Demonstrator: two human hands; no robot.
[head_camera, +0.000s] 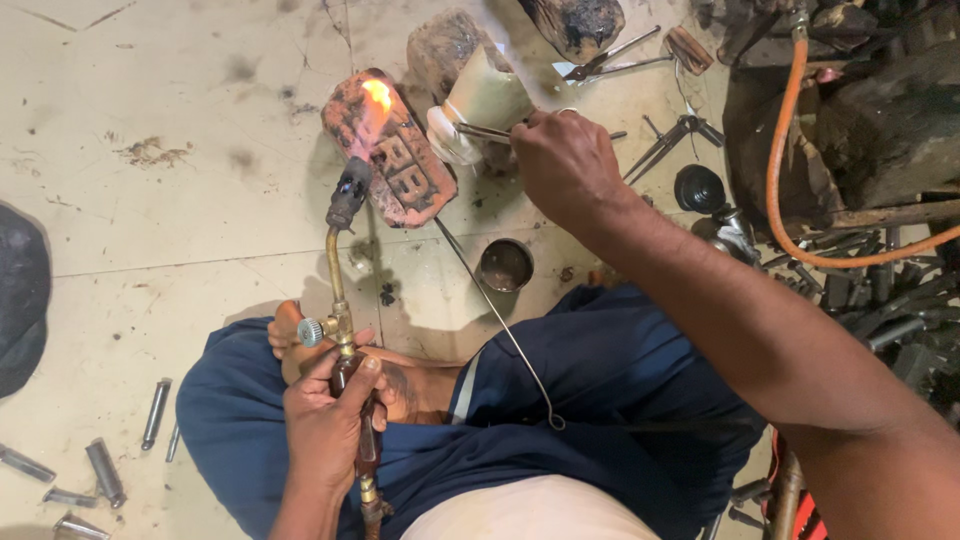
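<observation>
A gas torch (345, 300) was gripped by the left hand (325, 425) at its wooden handle, its flame (377, 100) thrown ahead of the grip onto a brick (395, 150) on the floor (150, 230). It was judged stiff, light, hot at the nozzle, and best held by the handle. Tweezers (485, 131) were pinched shut in the right hand (565, 160); what they held by the pale block (485, 95) could not be made out.

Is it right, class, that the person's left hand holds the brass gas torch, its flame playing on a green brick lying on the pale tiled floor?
Not quite. The head view shows the left hand holding the brass gas torch, but the brick on the pale tiled floor is reddish-brown, not green.
</observation>
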